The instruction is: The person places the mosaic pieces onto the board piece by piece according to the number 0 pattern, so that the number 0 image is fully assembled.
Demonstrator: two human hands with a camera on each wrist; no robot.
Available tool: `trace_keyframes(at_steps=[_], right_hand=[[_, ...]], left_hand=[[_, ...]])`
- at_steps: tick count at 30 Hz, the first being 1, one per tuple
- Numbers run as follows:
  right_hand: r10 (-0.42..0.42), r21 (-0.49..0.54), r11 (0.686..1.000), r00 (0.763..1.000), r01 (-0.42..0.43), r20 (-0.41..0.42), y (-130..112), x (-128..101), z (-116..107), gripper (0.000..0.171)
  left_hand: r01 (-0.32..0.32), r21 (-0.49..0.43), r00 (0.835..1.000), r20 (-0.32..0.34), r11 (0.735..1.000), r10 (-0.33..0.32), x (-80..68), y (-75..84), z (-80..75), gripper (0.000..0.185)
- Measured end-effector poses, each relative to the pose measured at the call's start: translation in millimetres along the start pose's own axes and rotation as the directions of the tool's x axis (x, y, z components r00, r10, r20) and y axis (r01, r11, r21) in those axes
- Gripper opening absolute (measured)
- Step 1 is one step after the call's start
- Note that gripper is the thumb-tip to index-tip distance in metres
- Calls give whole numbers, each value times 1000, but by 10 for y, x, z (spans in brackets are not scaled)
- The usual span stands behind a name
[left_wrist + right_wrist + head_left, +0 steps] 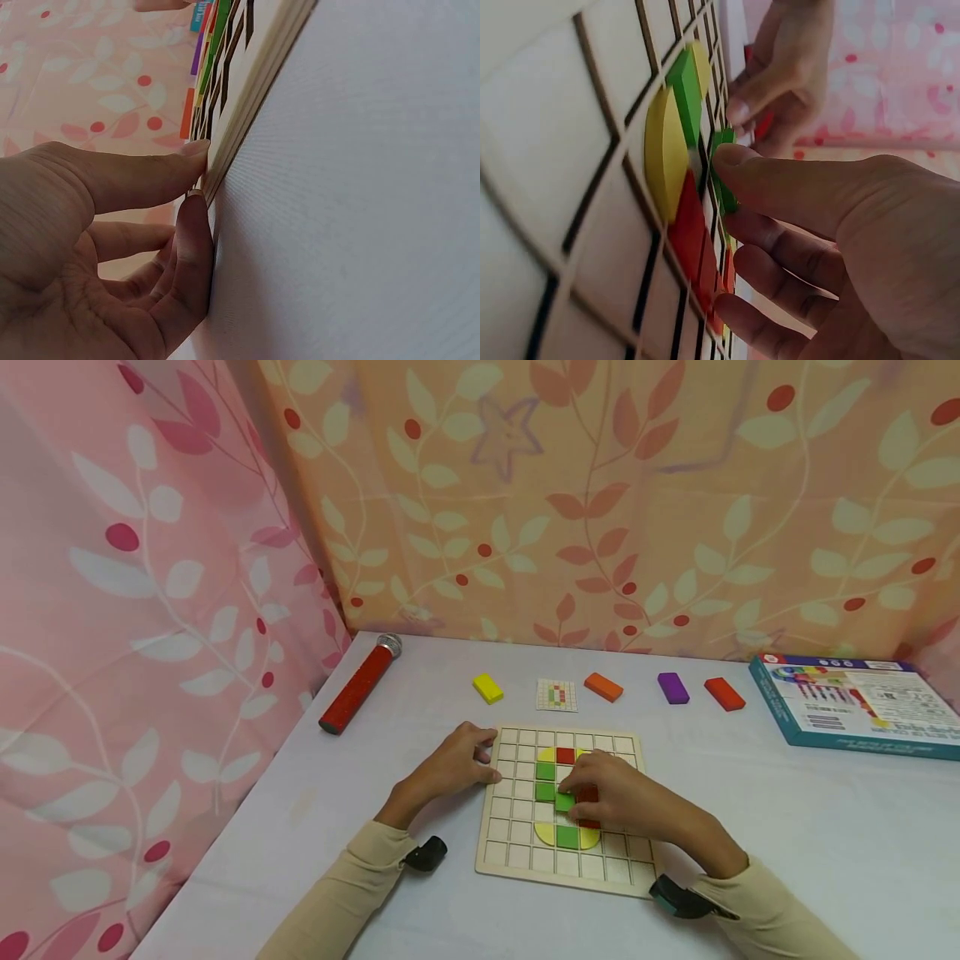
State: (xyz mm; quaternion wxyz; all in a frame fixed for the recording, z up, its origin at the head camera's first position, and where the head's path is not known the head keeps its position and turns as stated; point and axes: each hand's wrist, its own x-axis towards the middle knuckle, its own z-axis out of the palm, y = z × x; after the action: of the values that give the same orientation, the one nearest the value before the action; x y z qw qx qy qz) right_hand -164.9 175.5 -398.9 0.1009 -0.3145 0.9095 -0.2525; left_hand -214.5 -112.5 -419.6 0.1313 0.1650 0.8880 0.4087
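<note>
R hand sits over the mid-right of the wooden grid board, thumb and fingers pinching a small green tile in the middle of the pattern, prob. to seat it square in its cell; red tiles lie under its fingers. L hand presses on the board's left edge, fingers curled round the rim, thumb on top, apparently to stop the board sliding. On the board: green, red and yellow pieces form a vertical shape, yellow curved bits at far and near ends. Just beyond the board lies a small pattern card, w/ spare blocks in a row: yellow block left of it, orange block, purple block, red block to the right. Far right, the game box. Far left, a red microphone lies on the table.
</note>
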Motion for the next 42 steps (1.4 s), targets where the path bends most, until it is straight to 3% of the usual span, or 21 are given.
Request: trace_keyframes(at_steps=[9, 42], right_hand=[[-80, 44, 996, 997, 80, 5, -131, 118, 108, 25], [-12, 31, 999, 999, 10, 51, -135, 144, 88, 18]], left_hand=[[-10, -2, 1000, 6, 1000, 10, 8, -10, -5, 78], [-6, 0, 1000, 5, 1000, 6, -4, -18, -7, 79]])
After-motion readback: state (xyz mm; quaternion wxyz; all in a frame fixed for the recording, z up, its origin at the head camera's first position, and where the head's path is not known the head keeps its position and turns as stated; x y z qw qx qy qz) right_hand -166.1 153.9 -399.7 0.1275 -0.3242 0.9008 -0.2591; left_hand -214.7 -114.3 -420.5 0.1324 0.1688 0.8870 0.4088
